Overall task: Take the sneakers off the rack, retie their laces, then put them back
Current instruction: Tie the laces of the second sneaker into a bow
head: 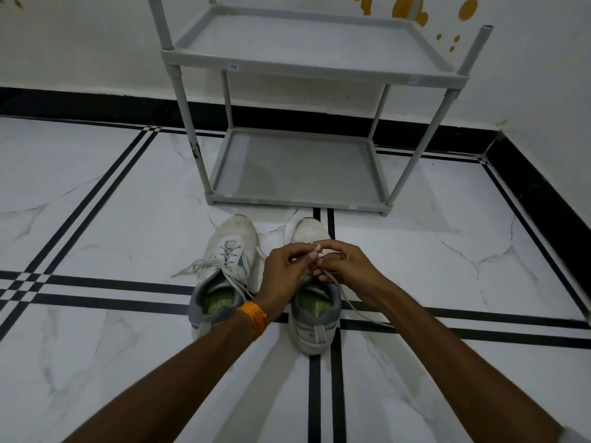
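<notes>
Two white sneakers with grey collars stand side by side on the floor, toes pointing at the rack. The left sneaker (228, 251) has its laces loose and trailing to the left. Over the right sneaker (315, 318) both my hands meet. My left hand (284, 266), with an orange band at the wrist, pinches a loop of white lace. My right hand (347, 262) grips the same shoe's lace, and one loose end (361, 310) runs out to the right across the floor. The grey two-shelf rack (300, 199) stands just beyond the shoes with both shelves bare.
The floor is white marble tile with black stripes. A white wall with a black skirting runs behind the rack and turns a corner at the right (524, 187). Orange spots mark the wall above the rack.
</notes>
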Action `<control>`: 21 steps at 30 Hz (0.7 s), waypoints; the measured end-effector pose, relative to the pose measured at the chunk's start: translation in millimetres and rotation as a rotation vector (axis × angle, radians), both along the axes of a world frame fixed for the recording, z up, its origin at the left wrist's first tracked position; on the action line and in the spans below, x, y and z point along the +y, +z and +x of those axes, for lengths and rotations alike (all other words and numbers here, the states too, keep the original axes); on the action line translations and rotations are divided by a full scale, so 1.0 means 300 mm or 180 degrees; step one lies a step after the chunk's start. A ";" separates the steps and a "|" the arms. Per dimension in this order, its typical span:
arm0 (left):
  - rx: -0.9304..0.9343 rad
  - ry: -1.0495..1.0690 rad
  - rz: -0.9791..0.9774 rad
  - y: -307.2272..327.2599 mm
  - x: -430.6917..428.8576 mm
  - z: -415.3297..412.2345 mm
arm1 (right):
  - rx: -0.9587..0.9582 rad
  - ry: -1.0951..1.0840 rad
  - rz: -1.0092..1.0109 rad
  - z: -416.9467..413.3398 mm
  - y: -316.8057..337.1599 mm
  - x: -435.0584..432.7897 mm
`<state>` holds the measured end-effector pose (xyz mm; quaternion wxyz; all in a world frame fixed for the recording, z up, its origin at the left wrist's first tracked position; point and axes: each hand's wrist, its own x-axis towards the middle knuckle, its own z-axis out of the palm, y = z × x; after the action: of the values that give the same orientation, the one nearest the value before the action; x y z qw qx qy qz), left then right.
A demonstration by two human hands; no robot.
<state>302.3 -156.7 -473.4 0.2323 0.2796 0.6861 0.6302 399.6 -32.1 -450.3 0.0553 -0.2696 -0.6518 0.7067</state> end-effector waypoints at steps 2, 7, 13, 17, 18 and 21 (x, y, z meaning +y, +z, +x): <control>0.0383 -0.0001 -0.0065 -0.004 0.000 -0.002 | -0.0021 -0.0002 -0.0007 -0.002 0.000 0.004; 0.1207 -0.0086 -0.0284 -0.019 0.003 0.018 | -0.0069 0.0010 0.0029 -0.010 0.002 0.005; 0.0630 0.0105 -0.0252 0.019 0.014 -0.010 | -0.0028 0.0167 0.0062 -0.003 -0.004 0.016; -0.0045 0.0072 -0.0345 0.032 0.022 -0.033 | -0.0088 0.0264 0.0161 -0.006 0.010 0.020; -0.0313 0.0023 -0.0379 0.034 0.023 -0.042 | -0.0101 0.0310 0.0223 -0.008 0.013 0.018; -0.0947 -0.0042 -0.0647 0.055 0.027 -0.073 | -0.0087 0.0427 0.0478 -0.014 0.013 0.010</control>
<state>280.5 -148.5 -457.0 0.3624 0.1628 0.7025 0.5905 395.6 -29.1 -446.4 0.0191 -0.2300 -0.7202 0.6542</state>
